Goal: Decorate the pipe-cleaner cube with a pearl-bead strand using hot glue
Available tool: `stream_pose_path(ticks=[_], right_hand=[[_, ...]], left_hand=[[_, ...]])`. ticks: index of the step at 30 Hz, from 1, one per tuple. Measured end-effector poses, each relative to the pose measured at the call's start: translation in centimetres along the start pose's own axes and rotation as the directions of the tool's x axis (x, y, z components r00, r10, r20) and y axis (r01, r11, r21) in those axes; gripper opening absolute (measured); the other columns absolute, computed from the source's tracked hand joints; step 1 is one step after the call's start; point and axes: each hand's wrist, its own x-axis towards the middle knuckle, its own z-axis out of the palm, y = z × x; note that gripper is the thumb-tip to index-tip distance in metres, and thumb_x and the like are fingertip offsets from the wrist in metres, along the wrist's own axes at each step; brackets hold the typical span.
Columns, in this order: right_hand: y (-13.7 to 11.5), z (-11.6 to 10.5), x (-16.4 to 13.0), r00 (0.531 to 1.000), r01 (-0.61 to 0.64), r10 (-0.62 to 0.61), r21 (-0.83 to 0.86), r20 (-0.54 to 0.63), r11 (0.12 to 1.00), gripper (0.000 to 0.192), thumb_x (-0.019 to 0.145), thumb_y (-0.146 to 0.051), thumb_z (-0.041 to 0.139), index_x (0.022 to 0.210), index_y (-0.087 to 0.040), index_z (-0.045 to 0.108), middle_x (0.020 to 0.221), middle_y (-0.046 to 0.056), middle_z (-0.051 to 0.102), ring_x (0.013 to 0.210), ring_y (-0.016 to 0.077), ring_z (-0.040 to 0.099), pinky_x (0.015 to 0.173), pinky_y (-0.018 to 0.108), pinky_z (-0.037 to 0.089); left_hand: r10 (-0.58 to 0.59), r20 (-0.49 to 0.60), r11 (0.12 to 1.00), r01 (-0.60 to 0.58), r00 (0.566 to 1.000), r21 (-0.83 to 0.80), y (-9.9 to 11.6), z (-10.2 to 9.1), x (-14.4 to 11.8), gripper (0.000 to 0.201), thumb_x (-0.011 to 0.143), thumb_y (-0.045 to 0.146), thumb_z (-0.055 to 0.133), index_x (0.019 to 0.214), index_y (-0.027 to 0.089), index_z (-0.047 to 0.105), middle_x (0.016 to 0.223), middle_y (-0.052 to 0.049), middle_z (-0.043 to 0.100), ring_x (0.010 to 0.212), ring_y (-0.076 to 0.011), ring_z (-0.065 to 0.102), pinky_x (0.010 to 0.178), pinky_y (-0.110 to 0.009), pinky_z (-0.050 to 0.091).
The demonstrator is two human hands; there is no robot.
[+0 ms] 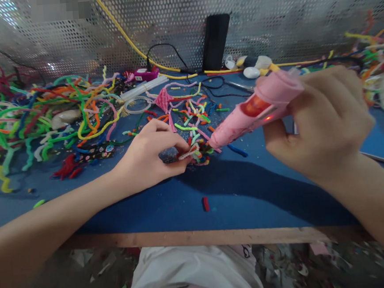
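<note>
My right hand (pixel 323 124) is wrapped round a pink hot glue gun (pixel 237 125), tilted down to the left, with a small red light glowing on its side. Its nozzle end meets a small multicoloured bundle of pipe cleaner pieces (pixel 199 154) on the blue table. Thumb and fingers of my left hand (pixel 152 151) pinch the left side of this bundle. The exact contact at the nozzle is hard to make out. Just behind lie short cut pipe cleaner pieces (pixel 192 110) in many colours.
A tangled heap of long pipe cleaners (pixel 89 107) covers the left. Behind it lie clear glue sticks (pixel 144 89). A black phone (pixel 216 42) leans on the perforated metal panel (pixel 169 26), near a yellow cable (pixel 119 27). One red scrap (pixel 206 203) lies near the wooden front edge (pixel 199 238).
</note>
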Motion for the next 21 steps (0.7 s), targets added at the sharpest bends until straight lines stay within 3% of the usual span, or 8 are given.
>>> stream_pose_path(ticks=[7, 13, 21], right_hand=[[-0.3, -0.6, 0.1, 0.996, -0.046, 0.04, -0.072, -0.08, 0.996, 0.033, 0.104, -0.033, 0.047, 0.133, -0.034, 0.061, 0.105, 0.0, 0.074, 0.109, 0.0291, 0.069, 0.083, 0.057, 0.051], [-0.1, -0.5, -0.1, 0.991, -0.127, 0.123, -0.092, -0.044, 0.988, 0.046, 0.096, -0.027, 0.056, 0.142, -0.031, 0.05, 0.11, 0.008, 0.068, 0.112, 0.0342, 0.065, 0.088, 0.061, 0.053], [-1.3, 0.5, 0.1, 0.972, -0.219, 0.211, 0.073, 0.104, 0.973, 0.02, 0.092, -0.026, 0.058, 0.111, -0.024, 0.054, 0.098, 0.006, 0.063, 0.099, 0.0294, 0.065, 0.08, 0.05, 0.056]], left_hand=[[-0.042, 0.018, 0.999, 0.042, 0.999, -0.017, 0.1, -0.2, -0.1, 0.006, 0.087, 0.027, 0.073, 0.087, 0.022, 0.076, 0.088, -0.002, 0.069, 0.094, -0.017, 0.061, 0.083, -0.028, 0.051], [-0.135, 0.06, 0.989, 0.138, 0.989, -0.053, -0.8, 0.0, -0.1, 0.012, 0.088, 0.034, 0.073, 0.094, 0.024, 0.077, 0.095, -0.003, 0.073, 0.097, -0.0185, 0.062, 0.089, -0.031, 0.051], [-0.176, 0.142, 0.959, 0.202, 0.974, -0.2, -1.7, 0.4, 0.2, 0.02, 0.086, 0.039, 0.075, 0.098, 0.023, 0.076, 0.099, -0.006, 0.072, 0.103, -0.0213, 0.063, 0.092, -0.035, 0.052]])
